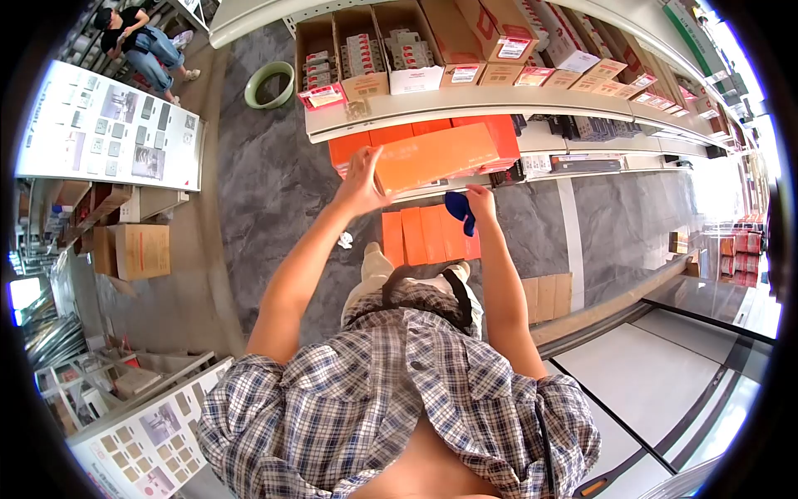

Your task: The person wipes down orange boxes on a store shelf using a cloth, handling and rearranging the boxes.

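Observation:
An orange box (436, 156) is held at the lower shelf's front edge, its long side toward me. My left hand (363, 185) is closed on the box's left end, thumb on the near face. Below the box's right end, my right hand (480, 202) pinches a dark blue cloth (460, 209), which hangs down to the left. More orange boxes (349, 148) sit on the shelf behind the held one. On the floor below, several orange boxes (426, 233) stand in a row by my feet.
Above is a shelf (399, 106) with open cartons (362, 62) of small parts. A green basin (270, 86) stands on the floor at upper left. Flattened cardboard (549, 297) lies right of my feet. At far left are a display board (112, 125), a carton (143, 251) and another person (145, 46).

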Motion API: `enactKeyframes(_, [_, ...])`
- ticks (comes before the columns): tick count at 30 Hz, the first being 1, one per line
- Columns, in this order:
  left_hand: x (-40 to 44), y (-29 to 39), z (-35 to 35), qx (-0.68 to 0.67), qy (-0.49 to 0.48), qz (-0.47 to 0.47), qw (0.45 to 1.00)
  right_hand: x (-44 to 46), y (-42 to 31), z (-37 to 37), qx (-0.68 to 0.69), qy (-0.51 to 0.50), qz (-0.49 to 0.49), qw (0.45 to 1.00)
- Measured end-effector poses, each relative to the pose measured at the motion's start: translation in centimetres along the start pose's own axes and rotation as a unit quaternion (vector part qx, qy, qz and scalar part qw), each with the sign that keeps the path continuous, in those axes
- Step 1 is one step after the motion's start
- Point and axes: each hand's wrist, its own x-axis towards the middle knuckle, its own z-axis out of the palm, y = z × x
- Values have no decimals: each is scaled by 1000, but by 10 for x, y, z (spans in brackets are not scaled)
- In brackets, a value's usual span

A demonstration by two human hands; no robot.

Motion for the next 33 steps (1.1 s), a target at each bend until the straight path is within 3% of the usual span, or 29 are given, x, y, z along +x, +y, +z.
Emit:
enactKeyframes(2, [-6, 17, -7, -14, 21, 53, 998, -25, -38, 3, 214, -84, 65, 971])
enactKeyframes(4, [-6, 38, -19, -50, 13, 101, 994, -48, -71, -1, 414, -195, 170, 873])
enactKeyframes(5, [-6, 43, -25, -42, -6, 138, 990, -51, -66, -11, 381, -247, 185, 871])
enactKeyframes(7, [-9, 47, -27, -8, -58, 242, 969, -51, -49, -9, 420, -243, 226, 845])
enactKeyframes(8, [-8, 50, -25, -9, -32, 300, 953, -56, -43, -9, 434, -249, 231, 834])
enactKeyframes(12, [-14, 51, -24, -11, -105, 378, 920, -86, -30, 5, 464, -175, 221, 839])
enactKeyframes(16, [-27, 57, -6, 6, -132, 453, 881, -95, -16, 15, 501, -200, 237, 808])
enactKeyframes(19, [-41, 56, 5, -4, -86, 429, 899, -102, -9, 10, 486, -257, 284, 785])
enactKeyframes(21, [-59, 60, 8, 53, -108, 381, 917, -106, -11, 6, 465, -287, 297, 783])
enactKeyframes(23, [-76, 76, 18, 36, -121, 337, 933, -115, -25, 2, 457, -236, 308, 800])
enactKeyframes(27, [-105, 115, 64, 66, -98, 284, 951, -98, 19, -15, 413, -305, 312, 800])
enactKeyframes(29, [-118, 138, 87, 128, -38, 277, 952, -88, 51, -25, 414, -326, 311, 791])
enactKeyframes(31, [-125, 170, 88, 108, -152, 173, 967, -83, 76, -38, 405, -392, 323, 761])
enactKeyframes(33, [-133, 192, 100, 60, -170, 107, 978, -96, 78, -47, 342, -322, 336, 816])
